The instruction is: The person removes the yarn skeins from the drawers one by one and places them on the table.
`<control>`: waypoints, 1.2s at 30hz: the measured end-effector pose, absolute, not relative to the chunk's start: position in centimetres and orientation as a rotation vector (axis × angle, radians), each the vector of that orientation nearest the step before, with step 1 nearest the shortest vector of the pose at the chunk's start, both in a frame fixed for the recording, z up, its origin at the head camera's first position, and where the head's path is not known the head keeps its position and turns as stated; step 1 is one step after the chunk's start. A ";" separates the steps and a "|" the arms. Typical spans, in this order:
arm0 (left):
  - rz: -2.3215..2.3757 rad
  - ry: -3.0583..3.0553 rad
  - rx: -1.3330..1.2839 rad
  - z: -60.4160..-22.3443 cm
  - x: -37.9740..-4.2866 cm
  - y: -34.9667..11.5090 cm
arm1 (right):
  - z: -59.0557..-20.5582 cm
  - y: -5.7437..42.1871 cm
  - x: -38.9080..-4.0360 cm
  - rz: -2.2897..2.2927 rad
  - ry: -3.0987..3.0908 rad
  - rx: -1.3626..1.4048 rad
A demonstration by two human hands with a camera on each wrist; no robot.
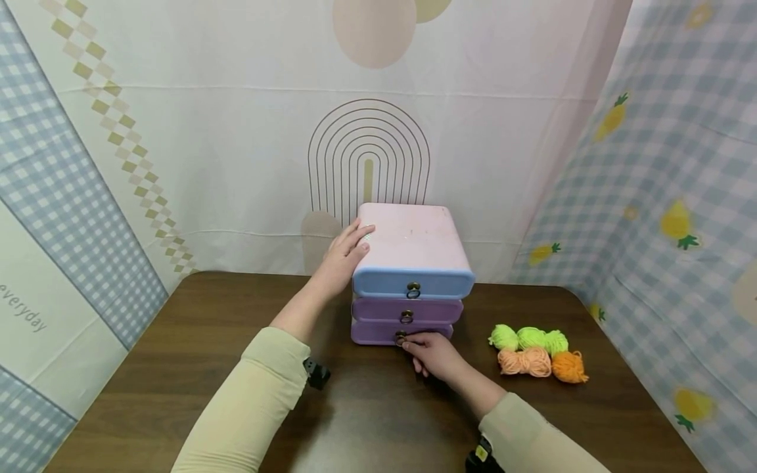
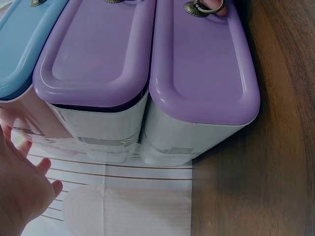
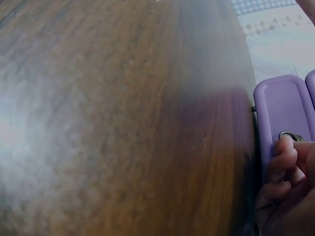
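A small drawer cabinet point(image 1: 408, 236) with a pink top stands at the back of the table, its blue top drawer point(image 1: 384, 283) above two purple ones. My left hand point(image 1: 343, 256) rests on the cabinet's upper left edge, fingers extended over the pink top. At the bottom purple drawer point(image 2: 211, 64), my right hand point(image 1: 436, 355) pinches the ring pull point(image 3: 286, 133) between thumb and finger. Ring pulls also hang on the blue drawer and the middle purple drawer point(image 1: 378, 310). All three drawer fronts sit close against the cabinet body.
To the right of the cabinet lie several yarn bundles: bright green yarn point(image 1: 532, 338), peach yarn point(image 1: 525, 362) and orange yarn point(image 1: 570, 367). A patterned cloth point(image 1: 254, 157) hangs behind the brown wooden table point(image 1: 195, 368), and a checked one point(image 1: 650, 197) hangs at the right.
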State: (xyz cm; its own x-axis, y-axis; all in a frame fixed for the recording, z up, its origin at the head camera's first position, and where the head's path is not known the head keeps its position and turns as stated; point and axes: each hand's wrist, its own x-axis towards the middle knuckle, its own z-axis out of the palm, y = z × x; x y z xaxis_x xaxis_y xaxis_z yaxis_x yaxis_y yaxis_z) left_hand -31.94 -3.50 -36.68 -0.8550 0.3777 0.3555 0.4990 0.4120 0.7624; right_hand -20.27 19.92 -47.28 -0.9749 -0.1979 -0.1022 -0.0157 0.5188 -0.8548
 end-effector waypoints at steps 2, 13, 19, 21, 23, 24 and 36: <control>-1.436 -2.528 -0.793 -36.7 -31.9 -3.5 | -47.3 20.0 -20.2 -1.441 2.566 -0.183; -1.431 -2.524 -0.787 -36.7 -32.0 -3.5 | -47.2 20.6 -19.4 -1.410 2.561 -0.249; -1.436 -2.519 -0.792 -36.7 -31.9 -3.5 | -47.1 20.9 -18.8 -1.342 2.570 -0.292; -1.441 -2.513 -0.795 -36.7 -31.9 -3.5 | -47.1 21.0 -18.6 -1.325 2.569 -0.307; -1.447 -2.510 -0.798 -36.8 -31.9 -3.6 | -47.2 21.1 -18.4 -1.306 2.567 -0.317; -1.452 -2.508 -0.799 -36.8 -31.9 -3.6 | -47.2 21.1 -18.2 -1.302 2.562 -0.319; -1.469 -2.500 -0.799 -36.8 -31.8 -3.5 | -46.7 21.4 -16.2 -1.272 2.527 -0.338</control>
